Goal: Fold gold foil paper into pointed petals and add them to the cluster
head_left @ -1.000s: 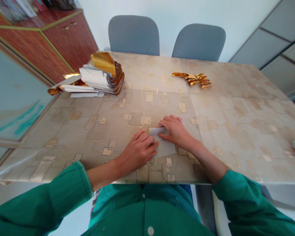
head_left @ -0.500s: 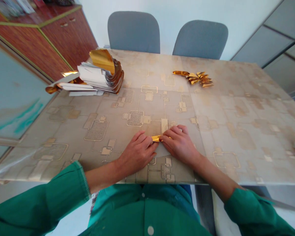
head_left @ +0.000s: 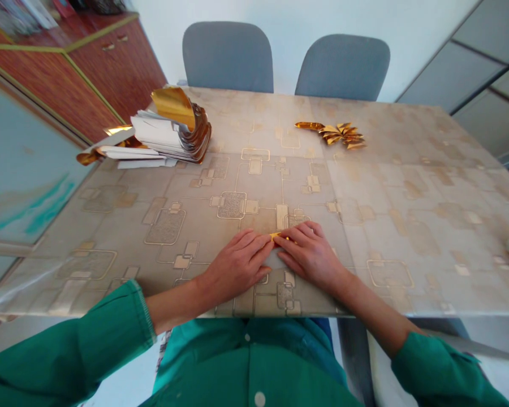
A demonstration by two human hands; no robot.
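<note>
A narrow strip of folded gold foil paper (head_left: 275, 236) lies on the table near its front edge, mostly covered by my fingers. My left hand (head_left: 240, 257) rests palm down, its fingers together and their tips pressing the strip's left part. From the other side, my right hand (head_left: 311, 251) holds the strip with bent fingers, its fingertips almost meeting those of the left. Only a short bright piece shows between the two hands.
At the back left stands a stack of white-backed gold foil paper (head_left: 165, 133). Several folded gold pieces (head_left: 341, 134) lie at the back right. The table (head_left: 195, 226) has a patterned cover. Two grey chairs (head_left: 228, 56) stand behind it.
My left fingers have straightened and slid right along the strip, so less gold shows between the hands. My right hand has stayed nearly in place.
</note>
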